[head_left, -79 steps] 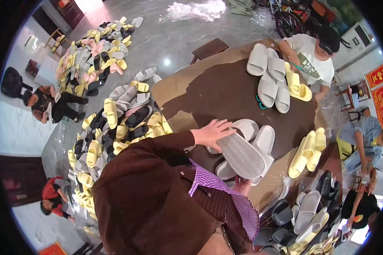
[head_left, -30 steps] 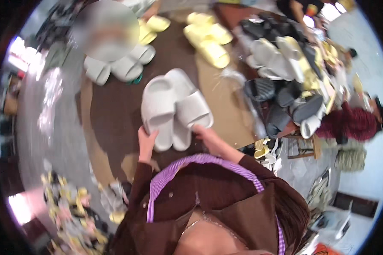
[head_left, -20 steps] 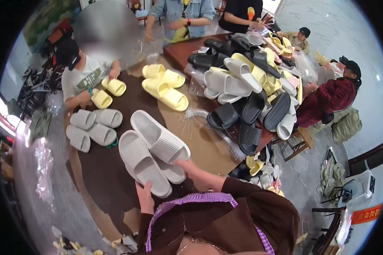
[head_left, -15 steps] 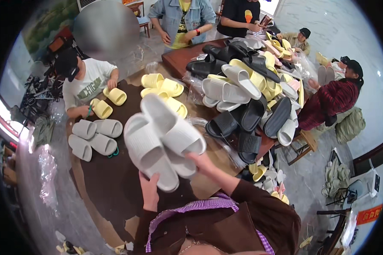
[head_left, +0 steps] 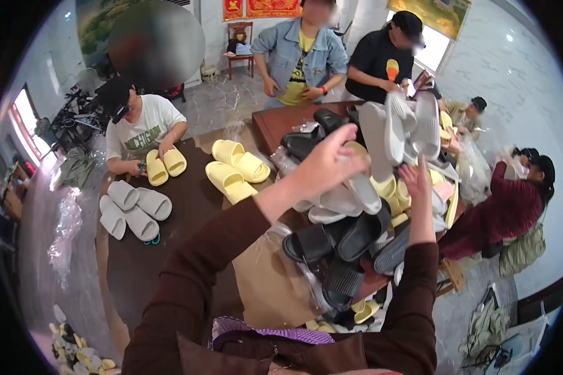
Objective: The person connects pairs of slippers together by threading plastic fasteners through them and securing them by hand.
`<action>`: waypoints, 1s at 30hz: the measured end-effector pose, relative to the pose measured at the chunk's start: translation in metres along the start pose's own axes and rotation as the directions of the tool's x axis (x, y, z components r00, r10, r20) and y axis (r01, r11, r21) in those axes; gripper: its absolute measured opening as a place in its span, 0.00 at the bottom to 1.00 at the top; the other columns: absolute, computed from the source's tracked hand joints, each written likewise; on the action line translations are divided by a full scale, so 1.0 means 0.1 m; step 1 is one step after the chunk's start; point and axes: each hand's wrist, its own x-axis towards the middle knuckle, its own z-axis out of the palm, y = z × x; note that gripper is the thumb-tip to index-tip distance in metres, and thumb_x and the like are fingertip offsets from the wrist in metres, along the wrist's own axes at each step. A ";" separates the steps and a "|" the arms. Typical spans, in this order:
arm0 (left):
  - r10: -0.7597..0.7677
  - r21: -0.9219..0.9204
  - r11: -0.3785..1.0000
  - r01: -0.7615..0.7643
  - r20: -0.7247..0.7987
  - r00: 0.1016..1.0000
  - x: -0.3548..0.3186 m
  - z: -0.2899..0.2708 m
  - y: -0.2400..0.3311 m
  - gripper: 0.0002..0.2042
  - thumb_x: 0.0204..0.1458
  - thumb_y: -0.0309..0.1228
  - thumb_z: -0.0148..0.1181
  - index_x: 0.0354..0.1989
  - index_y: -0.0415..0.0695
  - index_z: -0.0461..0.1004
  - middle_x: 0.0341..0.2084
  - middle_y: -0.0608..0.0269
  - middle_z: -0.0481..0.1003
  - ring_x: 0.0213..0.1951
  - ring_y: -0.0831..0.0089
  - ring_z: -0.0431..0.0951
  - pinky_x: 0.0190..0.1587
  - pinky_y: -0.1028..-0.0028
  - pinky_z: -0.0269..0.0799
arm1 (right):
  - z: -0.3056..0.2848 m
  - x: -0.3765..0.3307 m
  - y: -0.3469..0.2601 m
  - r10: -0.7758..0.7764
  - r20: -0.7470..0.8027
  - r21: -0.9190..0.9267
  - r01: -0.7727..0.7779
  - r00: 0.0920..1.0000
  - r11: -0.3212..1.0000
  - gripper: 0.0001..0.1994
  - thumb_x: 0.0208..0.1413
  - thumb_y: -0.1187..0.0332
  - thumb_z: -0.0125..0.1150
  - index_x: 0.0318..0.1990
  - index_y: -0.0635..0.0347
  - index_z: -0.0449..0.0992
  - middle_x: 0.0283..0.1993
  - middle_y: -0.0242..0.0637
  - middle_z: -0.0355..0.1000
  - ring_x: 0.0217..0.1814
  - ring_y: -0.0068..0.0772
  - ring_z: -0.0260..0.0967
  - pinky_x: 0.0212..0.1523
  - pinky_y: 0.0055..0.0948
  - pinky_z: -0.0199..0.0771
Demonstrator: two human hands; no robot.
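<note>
Both my arms reach forward over a heap of slippers. Stretched toward the heap, my left hand [head_left: 333,161] has its fingers apart and is slightly blurred, holding nothing. My right hand [head_left: 416,182] is also open, fingers up, just below a cluster of light grey slippers [head_left: 397,128]. That cluster stands at the top of the heap, free of my grip; whether it rests there or is still moving I cannot tell. Black slippers [head_left: 343,284] and yellow slippers [head_left: 391,190] lie around and under my hands.
On the brown-covered table [head_left: 175,262] sit grey slippers [head_left: 137,209] and yellow slippers [head_left: 238,169]. A person in a white shirt [head_left: 145,128] handles a yellow pair [head_left: 166,166] at the left. Other people stand behind and right of the heap. Clear plastic bags [head_left: 475,172] lie near it.
The light grey slippers I held before my chest have gone forward and right onto the heap, and my hands have let go. My view has tilted up, showing more of the far people.
</note>
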 end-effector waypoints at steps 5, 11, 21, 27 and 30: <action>0.122 -0.189 0.977 -0.099 0.113 0.986 -0.38 -0.14 1.00 0.39 0.43 0.35 0.63 0.62 0.40 0.48 0.56 0.49 0.57 0.48 0.66 0.68 0.47 0.69 0.67 | -0.60 -0.37 0.37 -0.068 0.024 -0.108 0.070 0.997 0.992 0.25 0.53 0.64 0.57 0.56 0.61 0.57 0.48 0.43 0.66 0.47 0.39 0.67 0.40 0.37 0.73; 0.655 -0.194 0.755 -0.626 0.191 0.731 -0.69 -0.67 1.45 0.44 0.38 0.43 0.67 0.61 0.36 0.50 0.54 0.44 0.61 0.39 0.57 0.74 0.41 0.68 0.72 | -0.16 -1.31 0.52 -0.139 0.118 -0.206 0.162 0.983 0.965 0.16 0.54 0.69 0.52 0.49 0.64 0.63 0.37 0.38 0.69 0.36 0.30 0.68 0.32 0.30 0.72; 0.734 0.082 0.654 -0.752 0.170 0.657 -1.60 -1.57 2.13 0.42 0.40 0.42 0.65 0.61 0.37 0.51 0.52 0.44 0.62 0.39 0.58 0.74 0.41 0.69 0.72 | 1.77 -3.41 0.58 -0.343 0.667 -0.224 0.617 0.661 0.754 0.06 0.53 0.74 0.46 0.35 0.66 0.70 0.29 0.39 0.69 0.26 0.27 0.66 0.32 0.27 0.69; 0.707 0.181 0.662 -0.728 0.171 0.686 -2.02 -1.83 2.42 0.40 0.42 0.42 0.63 0.61 0.37 0.51 0.51 0.43 0.63 0.38 0.59 0.74 0.41 0.69 0.71 | 2.79 -4.59 0.64 -0.532 0.826 0.485 0.245 0.187 0.840 0.09 0.51 0.70 0.46 0.22 0.63 0.67 0.16 0.41 0.64 0.14 0.30 0.61 0.32 0.37 0.68; 0.653 0.202 0.718 -0.666 0.138 0.745 -2.32 -1.93 2.34 0.39 0.43 0.41 0.62 0.61 0.37 0.51 0.51 0.43 0.64 0.38 0.59 0.74 0.41 0.69 0.71 | 2.69 -4.75 0.90 -0.633 0.757 0.562 0.337 0.158 0.756 0.10 0.52 0.68 0.46 0.23 0.63 0.67 0.17 0.40 0.65 0.15 0.31 0.61 0.33 0.37 0.68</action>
